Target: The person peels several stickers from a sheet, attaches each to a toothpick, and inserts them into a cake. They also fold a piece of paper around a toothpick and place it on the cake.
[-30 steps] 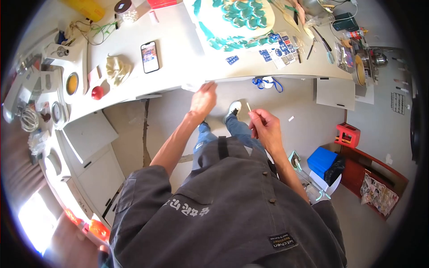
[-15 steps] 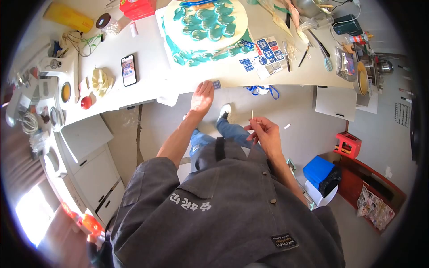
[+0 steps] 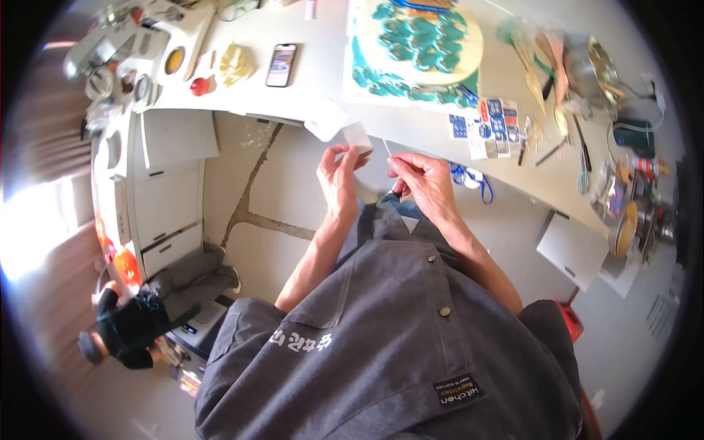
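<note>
My left hand [image 3: 339, 180] pinches a small white square piece of paper [image 3: 356, 137] just off the table's front edge. Between the thumb and fingers of my right hand [image 3: 431, 189] is a thin pale toothpick [image 3: 389, 148], pointing up. The two hands are close together, with the paper and toothpick apart. Beyond them on the table lies a round cream-coloured cake [image 3: 469, 48] covered in teal dabs. To its right, small blue printed labels [image 3: 498, 116] lie around a white sheet.
A phone [image 3: 281, 65] and a crumpled yellowish bag [image 3: 235, 66] lie on the table's left part. Spatulas and a whisk [image 3: 584, 180] lie to the right. A blue lanyard [image 3: 486, 189] hangs at the front edge. Another person [image 3: 130, 330] is at lower left.
My left hand has left the table edge and now holds the paper up. My right hand with the toothpick has moved up toward it. The view has turned left.
</note>
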`<state>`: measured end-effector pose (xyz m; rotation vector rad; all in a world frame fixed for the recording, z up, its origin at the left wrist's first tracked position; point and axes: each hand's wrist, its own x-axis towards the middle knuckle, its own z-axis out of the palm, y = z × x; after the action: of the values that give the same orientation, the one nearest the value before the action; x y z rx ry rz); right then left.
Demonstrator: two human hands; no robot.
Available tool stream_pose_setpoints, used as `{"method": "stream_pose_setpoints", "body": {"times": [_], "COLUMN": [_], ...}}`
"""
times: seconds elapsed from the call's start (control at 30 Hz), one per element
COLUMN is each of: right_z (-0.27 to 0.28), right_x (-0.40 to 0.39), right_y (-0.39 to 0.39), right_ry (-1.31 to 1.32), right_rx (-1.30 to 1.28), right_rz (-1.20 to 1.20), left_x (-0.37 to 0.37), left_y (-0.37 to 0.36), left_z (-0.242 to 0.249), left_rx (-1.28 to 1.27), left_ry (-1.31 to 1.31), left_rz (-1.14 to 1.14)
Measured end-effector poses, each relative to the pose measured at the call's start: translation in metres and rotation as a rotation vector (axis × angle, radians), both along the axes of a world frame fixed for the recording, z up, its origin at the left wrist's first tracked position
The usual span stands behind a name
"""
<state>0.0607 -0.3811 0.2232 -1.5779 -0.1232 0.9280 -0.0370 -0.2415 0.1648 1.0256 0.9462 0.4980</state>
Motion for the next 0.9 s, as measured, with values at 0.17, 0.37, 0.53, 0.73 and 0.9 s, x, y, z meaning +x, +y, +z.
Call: {"method": "stream_pose_setpoints", "body": {"times": [0.17,0.37,0.53,0.73,0.9], "right_z": [0.028,0.044,0.052,0.058,0.058], "right_x": [0.004,0.013,0.014,0.013,0.012], "right_y": [0.04,0.055,0.063,0.071,0.077], "right_ry": [-0.038,-0.183,-0.151,-0.162,-0.143], "right_rx": [0.099,0.093,0.058,-0.003,-0.055], "right_rz": [0.078,0.171,0.192,0.14,0.172], "left_x": [0.014,0.011,0.008,0.007,0.0], "left_y": [-0.002,0.007,0.01,0.015,0.019], "left_z": [0.05,0.084,0.087,0.091,0.079], "left_rx": [0.002,0.094,0.112,-0.007,-0.036], "left_ry": [-0.128,-0.089,-0.084,-0.126,-0.128], "left_rz": [0.131,0.117,0.083,0.094,0.085]}}
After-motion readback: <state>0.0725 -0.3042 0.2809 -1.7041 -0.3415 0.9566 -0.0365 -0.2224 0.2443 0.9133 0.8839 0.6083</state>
